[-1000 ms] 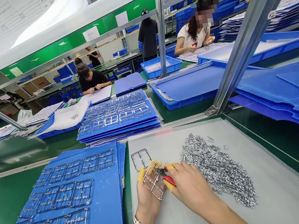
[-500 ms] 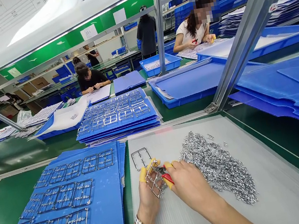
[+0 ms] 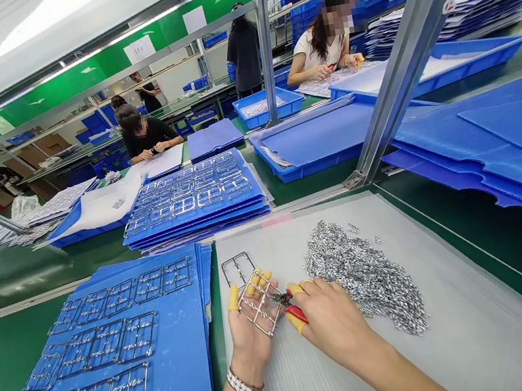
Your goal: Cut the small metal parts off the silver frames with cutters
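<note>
Bench work at close range, seen from the wearer's head. Left hand [image 3: 251, 330], palm turned up and fingers curled, pinches a metal frame [image 3: 259, 304] at a tilt, probably so that one edge is presented to the cutting tool. Right hand [image 3: 335, 323], fingers pressed together, closes on red-handled cutters [image 3: 295, 314], their tips at the frame's edge nearest that hand; whether they bite the metal is too small to tell. Yellow finger cots [image 3: 233, 299] cover the thumbs and some fingertips of both hands, likely as protection from sharp metal. Beneath both hands lies a ribbed translucent plastic sheet [image 3: 462, 322], apparently a dedicated work surface. Just beyond the left hand's fingers, a second metal frame [image 3: 237, 269] lies flat. Beyond and to the right of the right hand, a heap of small silver metal pieces [image 3: 362, 278] sits on the same sheet, seemingly kept within easy reach. Left of the left hand, a blue plastic board [image 3: 181, 346] carries similar frames in separate rows, a layout that seems meant to stop them tangling. A beaded bracelet [image 3: 245, 385] circles the left wrist. Far ahead of the hands, a co-worker [image 3: 148, 134] sits at the bench, hands together over papers.
</note>
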Motion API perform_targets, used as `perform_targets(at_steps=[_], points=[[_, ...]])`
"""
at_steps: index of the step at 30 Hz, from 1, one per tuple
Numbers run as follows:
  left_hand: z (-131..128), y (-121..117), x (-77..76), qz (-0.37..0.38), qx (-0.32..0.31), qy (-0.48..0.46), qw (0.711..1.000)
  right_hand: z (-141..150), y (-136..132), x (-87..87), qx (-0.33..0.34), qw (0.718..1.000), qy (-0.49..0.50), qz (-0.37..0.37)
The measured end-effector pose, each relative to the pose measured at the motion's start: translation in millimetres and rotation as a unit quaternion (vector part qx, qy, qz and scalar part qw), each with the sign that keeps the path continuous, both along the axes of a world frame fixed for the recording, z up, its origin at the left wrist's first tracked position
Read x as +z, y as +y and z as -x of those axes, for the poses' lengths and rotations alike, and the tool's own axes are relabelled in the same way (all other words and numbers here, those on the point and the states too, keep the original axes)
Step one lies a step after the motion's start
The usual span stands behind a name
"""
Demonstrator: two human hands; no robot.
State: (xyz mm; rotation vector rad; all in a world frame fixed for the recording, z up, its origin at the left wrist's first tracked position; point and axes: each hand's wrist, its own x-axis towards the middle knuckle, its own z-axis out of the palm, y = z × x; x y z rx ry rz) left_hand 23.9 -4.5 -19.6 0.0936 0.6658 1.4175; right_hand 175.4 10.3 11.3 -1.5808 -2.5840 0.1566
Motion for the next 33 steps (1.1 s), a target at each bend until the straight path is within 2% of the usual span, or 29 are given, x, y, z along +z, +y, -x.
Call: perform_targets(at_steps=[9,16,33], points=[[-1,-2,-3.0,-0.006,0.021,0.048,0.999,6,4,2.3,0.011,0.999,-0.033,0.003],[1,0,2.9,-0.013,0.065,0.031,0.997,9,-11,7.8,0.02,1.0,-0.012,-0.001],[-1,0,-3.6,-0.015,0.074,0.07,0.995,21,-14,11.6,0.039,0.998,-0.016,0.049]])
